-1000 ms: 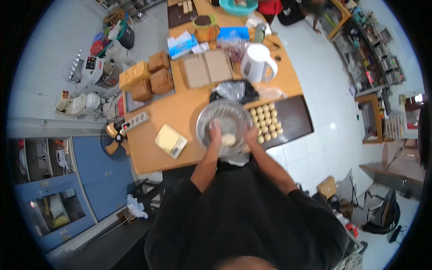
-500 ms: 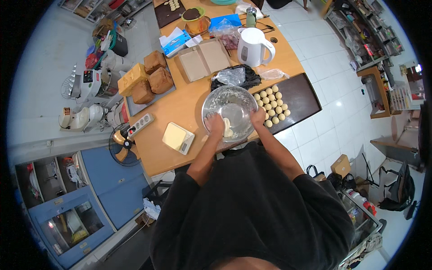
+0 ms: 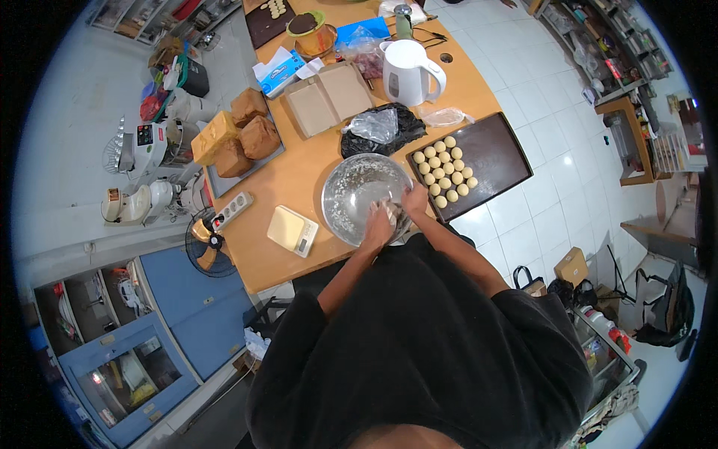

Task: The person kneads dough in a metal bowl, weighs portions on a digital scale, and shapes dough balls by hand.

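Silver metal, a single bowl (image 3: 345, 207) sits near the table's (image 3: 262, 262) front edge, pale smears on its inner wall. Two hands work at it: the left hand (image 3: 380, 223) reaches inside at five o'clock, fingers blurred, and I cannot tell whether they are closed on anything; the right hand (image 3: 415, 198) clasps the rim at three o'clock. Clockwise from the bowl I count one crumpled black bag (image 3: 407, 127) at twelve, one white kettle (image 3: 405, 73) at one, one dark tray (image 3: 497, 153) just beside it between two and three, bearing some twenty round dough balls (image 3: 445, 182), one kitchen scale (image 3: 292, 230) at eight, four loaves (image 3: 259, 138), one yellow and three brown, at ten, and one open cardboard box (image 3: 325, 97) at eleven. Half a second ago the left hand was at eight o'clock in the bowl, dough plain beside it; now it has swung round, while the right stays on the rim
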Demonstrator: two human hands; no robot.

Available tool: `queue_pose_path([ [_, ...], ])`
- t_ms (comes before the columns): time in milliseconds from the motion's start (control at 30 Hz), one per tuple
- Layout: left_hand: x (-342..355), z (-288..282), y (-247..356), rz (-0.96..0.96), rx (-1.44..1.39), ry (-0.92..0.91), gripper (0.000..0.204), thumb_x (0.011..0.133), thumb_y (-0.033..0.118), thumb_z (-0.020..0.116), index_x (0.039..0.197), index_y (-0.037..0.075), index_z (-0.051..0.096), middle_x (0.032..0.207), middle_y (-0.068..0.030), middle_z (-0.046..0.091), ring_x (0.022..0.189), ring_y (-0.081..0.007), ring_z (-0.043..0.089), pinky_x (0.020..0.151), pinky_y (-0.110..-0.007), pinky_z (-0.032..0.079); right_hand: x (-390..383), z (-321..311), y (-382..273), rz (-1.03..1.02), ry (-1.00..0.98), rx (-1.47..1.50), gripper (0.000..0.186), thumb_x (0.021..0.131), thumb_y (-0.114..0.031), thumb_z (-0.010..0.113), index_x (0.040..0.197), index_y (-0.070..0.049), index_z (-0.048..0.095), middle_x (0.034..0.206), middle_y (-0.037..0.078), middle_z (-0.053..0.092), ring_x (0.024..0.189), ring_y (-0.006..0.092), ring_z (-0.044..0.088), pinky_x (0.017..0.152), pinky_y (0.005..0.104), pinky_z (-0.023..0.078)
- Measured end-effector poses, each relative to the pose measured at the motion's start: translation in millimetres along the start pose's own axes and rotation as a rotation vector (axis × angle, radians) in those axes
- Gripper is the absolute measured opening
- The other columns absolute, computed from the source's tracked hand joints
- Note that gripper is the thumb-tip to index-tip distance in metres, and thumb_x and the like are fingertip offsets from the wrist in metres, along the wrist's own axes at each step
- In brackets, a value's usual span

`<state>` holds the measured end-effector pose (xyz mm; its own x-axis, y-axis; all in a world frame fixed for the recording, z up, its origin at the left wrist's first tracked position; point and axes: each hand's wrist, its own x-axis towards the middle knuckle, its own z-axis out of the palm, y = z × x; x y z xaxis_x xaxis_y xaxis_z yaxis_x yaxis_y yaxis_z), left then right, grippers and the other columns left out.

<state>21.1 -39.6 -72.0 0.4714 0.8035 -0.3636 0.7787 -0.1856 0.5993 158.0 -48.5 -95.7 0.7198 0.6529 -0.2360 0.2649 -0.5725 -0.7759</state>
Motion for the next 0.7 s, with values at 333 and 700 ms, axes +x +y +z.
queue_pose_path([
  [333, 80, 26, 2, -0.138, 0.349, 0.474, 0.030, 0.087, 0.028, 0.052, 0.104, 0.004, 0.055, 0.114, -0.0178, 0.052, 0.113, -0.0341, 0.045, 0.096, -0.047, 0.033, -27, -5, 23, 0.023, -0.202, 0.136, 0.025, 0.079, -0.010, 0.060, 0.100, 0.001, 0.066, 0.087, 0.027, 0.065, 0.088, 0.0429, 0.063, 0.078, 0.0461, 0.049],
  [700, 77, 27, -22, -0.127, 0.150, 0.647, 0.044, 0.087, 0.021, 0.052, 0.128, 0.009, 0.042, 0.125, -0.0189, 0.043, 0.118, -0.0364, 0.040, 0.099, -0.051, 0.027, -42, 7, 3, 0.011, 0.009, 0.277, 0.029, 0.086, -0.007, 0.057, 0.112, 0.004, 0.059, 0.097, 0.028, 0.065, 0.094, 0.0409, 0.064, 0.083, 0.0427, 0.048],
])
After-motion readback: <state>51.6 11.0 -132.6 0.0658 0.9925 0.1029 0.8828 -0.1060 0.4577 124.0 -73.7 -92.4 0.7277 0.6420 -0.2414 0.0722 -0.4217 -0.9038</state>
